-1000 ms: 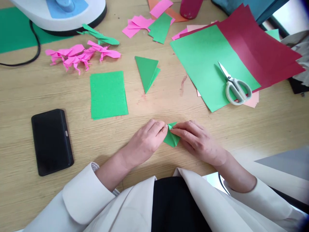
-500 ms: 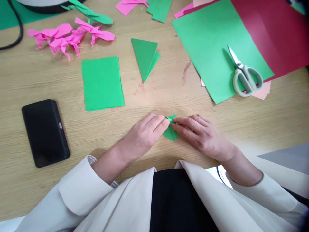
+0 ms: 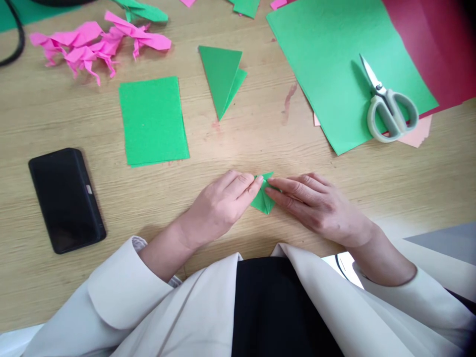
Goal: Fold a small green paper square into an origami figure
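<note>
A small piece of folded green paper [image 3: 263, 202] lies on the table close to my body, creased down its middle. My left hand [image 3: 223, 203] grips its upper left edge, fingers closed and thumb tip on the paper. From the other side my right hand [image 3: 316, 203] pinches the right edge between fingertips and thumb. Fingers cover parts of both edges. Farther up the table is a larger green paper folded into a triangle [image 3: 222, 74], and left of it a stack of green paper squares [image 3: 154, 121].
A black phone [image 3: 67, 201] lies at the left. Pink folded paper animals [image 3: 100, 47] and a green one [image 3: 145, 11] stand at the back left. Scissors [image 3: 392, 109] rest on large green sheets [image 3: 316, 64], which overlap dark red paper [image 3: 427, 49] at the right.
My left thumb has shifted slightly right over the top of the folded paper. Both hands keep hold of it. The view has shifted a little, moving the table items up in the picture.
</note>
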### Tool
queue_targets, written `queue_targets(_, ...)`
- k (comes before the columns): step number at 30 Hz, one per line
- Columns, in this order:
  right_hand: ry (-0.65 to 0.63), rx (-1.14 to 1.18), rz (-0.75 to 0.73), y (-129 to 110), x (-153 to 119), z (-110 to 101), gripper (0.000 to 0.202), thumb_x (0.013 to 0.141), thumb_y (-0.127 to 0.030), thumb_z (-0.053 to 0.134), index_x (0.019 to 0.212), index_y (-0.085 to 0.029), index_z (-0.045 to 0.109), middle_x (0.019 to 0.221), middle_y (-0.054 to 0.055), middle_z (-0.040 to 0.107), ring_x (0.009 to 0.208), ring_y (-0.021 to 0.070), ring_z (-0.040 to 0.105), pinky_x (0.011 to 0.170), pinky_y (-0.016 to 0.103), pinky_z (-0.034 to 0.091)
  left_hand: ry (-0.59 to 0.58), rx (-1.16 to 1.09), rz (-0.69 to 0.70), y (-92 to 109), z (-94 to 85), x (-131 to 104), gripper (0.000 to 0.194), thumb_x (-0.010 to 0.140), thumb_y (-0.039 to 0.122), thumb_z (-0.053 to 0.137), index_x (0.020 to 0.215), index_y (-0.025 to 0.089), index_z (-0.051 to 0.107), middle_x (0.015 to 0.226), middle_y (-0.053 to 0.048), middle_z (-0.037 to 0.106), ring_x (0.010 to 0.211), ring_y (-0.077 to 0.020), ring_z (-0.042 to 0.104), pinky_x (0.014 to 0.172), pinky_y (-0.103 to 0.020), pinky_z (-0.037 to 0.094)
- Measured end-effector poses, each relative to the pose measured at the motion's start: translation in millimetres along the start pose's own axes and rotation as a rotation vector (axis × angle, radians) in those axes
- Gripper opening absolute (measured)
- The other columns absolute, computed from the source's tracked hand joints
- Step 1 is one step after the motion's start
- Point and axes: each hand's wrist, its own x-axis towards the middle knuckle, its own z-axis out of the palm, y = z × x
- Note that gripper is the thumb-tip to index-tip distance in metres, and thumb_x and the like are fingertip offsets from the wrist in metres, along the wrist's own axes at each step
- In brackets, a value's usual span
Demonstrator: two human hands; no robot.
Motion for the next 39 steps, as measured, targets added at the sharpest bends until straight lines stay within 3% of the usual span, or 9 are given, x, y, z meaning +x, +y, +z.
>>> queue_targets(7,0.017,0.016,0.008,-1.0,-0.1,0.1,0.043,0.099,-0.008,0.042,0.14,-0.011,0.053,0.135,0.019,0.061,0.11,0.0272,0.062,0.09,0.044,0.052,-0.024,0.008,0.018,-0.4,-0.4,-1.9,0.032,0.1,0.01,0.041,0.127,0.005,0.058,0.105,-0.013,0.068,0.097,-0.0206,0.063,0.088,-0.035,0.055)
queue_targets(14,0.022,0.042,0.02,-1.0,-0.6,1.2,0.043,0.1,-0.009,0.041,0.141,-0.013,0.053,0.134,0.018,0.061,0.111,0.0272,0.062,0.089,0.043,0.052,-0.065,-0.018,-0.023,0.1,-1.0,-2.4,0.036,0.102,0.013,0.036,0.134,0.011,0.054,0.109,-0.012,0.068,0.101,-0.0201,0.063,0.091,-0.035,0.054)
queue_targets(23,0.018,0.012,0.01,-0.3,-2.1,3.8,0.042,0.1,-0.011,0.042,0.141,-0.012,0.053,0.135,0.019,0.06,0.108,0.0265,0.059,0.089,0.043,0.05,-0.071,0.091,0.003,6.6,-5.3,-3.8,0.033,0.1,0.011,0.041,0.129,0.007,0.057,0.11,-0.014,0.069,0.099,-0.021,0.064,0.089,-0.035,0.055)
queue_targets(39,0.043,0.039,0.026,0.1,-2.1,8.3,0.045,0.1,-0.013,0.043,0.144,-0.016,0.051,0.131,0.016,0.062,0.104,0.0246,0.059,0.089,0.043,0.05,-0.057,0.074,-0.012,8.5,-6.7,-2.0,0.031,0.099,0.01,0.047,0.128,0.005,0.058,0.11,-0.012,0.069,0.1,-0.0205,0.063,0.09,-0.034,0.056)
